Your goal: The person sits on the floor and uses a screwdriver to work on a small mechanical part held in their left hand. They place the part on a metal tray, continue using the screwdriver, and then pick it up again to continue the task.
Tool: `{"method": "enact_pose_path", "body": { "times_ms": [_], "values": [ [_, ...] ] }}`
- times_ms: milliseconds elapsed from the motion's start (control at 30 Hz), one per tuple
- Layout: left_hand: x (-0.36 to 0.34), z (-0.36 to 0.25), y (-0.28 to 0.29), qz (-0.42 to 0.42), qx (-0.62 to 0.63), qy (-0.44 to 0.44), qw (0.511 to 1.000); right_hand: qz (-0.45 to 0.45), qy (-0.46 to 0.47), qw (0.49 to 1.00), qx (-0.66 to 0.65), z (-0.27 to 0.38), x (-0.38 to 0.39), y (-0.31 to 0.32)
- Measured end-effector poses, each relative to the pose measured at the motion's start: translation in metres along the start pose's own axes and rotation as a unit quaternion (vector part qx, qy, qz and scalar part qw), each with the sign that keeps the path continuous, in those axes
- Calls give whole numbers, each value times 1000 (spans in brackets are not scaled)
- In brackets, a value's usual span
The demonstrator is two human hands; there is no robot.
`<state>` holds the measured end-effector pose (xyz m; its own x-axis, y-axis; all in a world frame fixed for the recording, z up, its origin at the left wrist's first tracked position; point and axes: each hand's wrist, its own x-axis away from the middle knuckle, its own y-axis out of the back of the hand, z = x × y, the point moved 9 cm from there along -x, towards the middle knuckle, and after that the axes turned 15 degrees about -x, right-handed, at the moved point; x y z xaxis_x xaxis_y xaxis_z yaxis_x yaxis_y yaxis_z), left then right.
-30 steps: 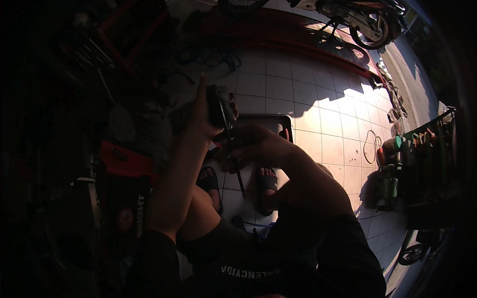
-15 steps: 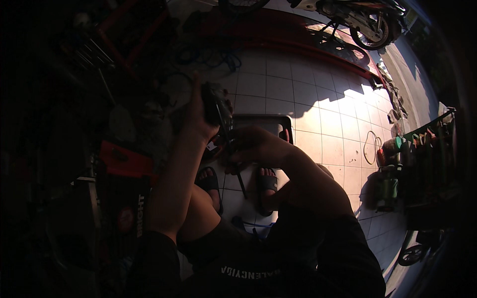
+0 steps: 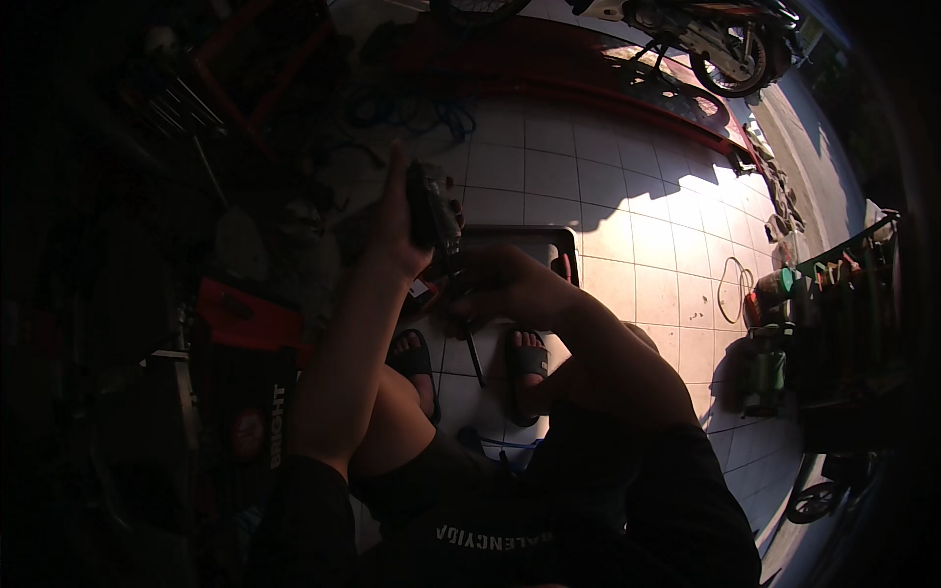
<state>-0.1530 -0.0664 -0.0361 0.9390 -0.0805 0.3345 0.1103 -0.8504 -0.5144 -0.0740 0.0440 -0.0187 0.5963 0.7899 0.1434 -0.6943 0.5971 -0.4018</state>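
Note:
My left hand (image 3: 396, 233) is wrapped round a dark, chunky mechanical part (image 3: 431, 206), its thumb side hidden in shadow. What kind of part it is cannot be made out. Just below and to its right, my right hand (image 3: 498, 282) has its fingers curled round a thin dark rod-shaped tool (image 3: 475, 361). The rod's lower end sticks out beneath the fingers, and its upper end runs toward the part, though the contact point is too dark to see. Behind my right hand a dark-rimmed tray (image 3: 567, 237) rests on the floor.
White floor tiles (image 3: 647, 260) are sunlit on the right. A red platform (image 3: 598, 83) with a motorcycle (image 3: 730, 59) crosses the far side. A loaded rack (image 3: 833, 294) stands at right, a red case (image 3: 245, 316) at left. Blue hose (image 3: 456, 120) lies coiled far off.
The mechanical part has turned slightly in my left hand, and the rod's lower end has shifted slightly up and left. Both arms have otherwise kept their place.

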Motion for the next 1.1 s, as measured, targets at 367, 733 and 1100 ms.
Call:
{"method": "enact_pose_path", "body": {
  "times_ms": [367, 733, 1100],
  "values": [
    [6, -27, -4, 1, -35, -123, 992, -160, 86, 968, 173, 7, -2, 12],
    [21, -35, -14, 32, -34, -172, 984, -210, 118, 920, 310, 21, 6, 7],
    [-18, -22, 42, -129, -35, -132, 982, -187, 126, 904, 363, 21, 11, 22]
  ]
}}
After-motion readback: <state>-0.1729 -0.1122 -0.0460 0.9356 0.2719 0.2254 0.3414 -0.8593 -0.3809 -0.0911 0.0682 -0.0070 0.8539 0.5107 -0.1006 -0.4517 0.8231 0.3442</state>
